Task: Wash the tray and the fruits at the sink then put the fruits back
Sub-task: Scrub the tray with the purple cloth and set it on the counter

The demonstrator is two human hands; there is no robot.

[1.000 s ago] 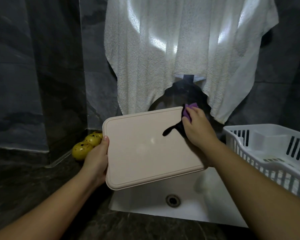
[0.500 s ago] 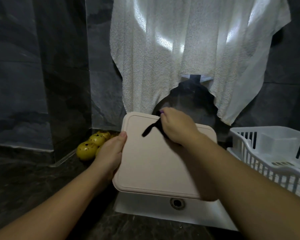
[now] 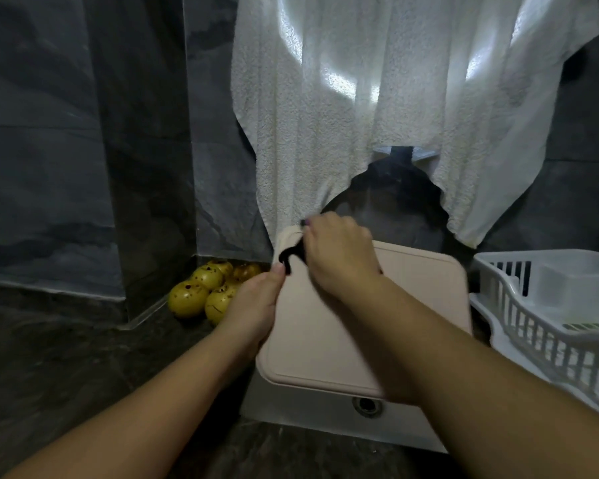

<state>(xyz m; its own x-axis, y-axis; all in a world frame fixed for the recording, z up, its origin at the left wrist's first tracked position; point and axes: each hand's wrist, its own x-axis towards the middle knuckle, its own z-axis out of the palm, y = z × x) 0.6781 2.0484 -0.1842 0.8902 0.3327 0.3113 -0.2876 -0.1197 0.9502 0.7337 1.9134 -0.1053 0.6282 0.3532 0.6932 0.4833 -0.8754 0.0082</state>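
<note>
A pale pink tray (image 3: 419, 299) is held tilted over the white sink (image 3: 312, 409). My left hand (image 3: 256, 305) grips the tray's left edge, thumb on its face. My right hand (image 3: 336, 254) grips a purple scrubber with a black strap (image 3: 289, 255) and presses it on the tray's far left corner; the scrubber is mostly hidden under the fingers. Several yellow spotted fruits (image 3: 201, 292) lie on the dark counter in the corner, left of the tray.
A white dish rack (image 3: 550, 316) stands right of the sink. A white towel (image 3: 395, 98) hangs on the wall behind the sink. Dark marble walls close in the left side. The sink drain (image 3: 367, 404) shows below the tray.
My right hand has swept the scrubber from the tray's far right corner to its far left corner. The tray has turned and dropped lower over the sink. The view has shifted left.
</note>
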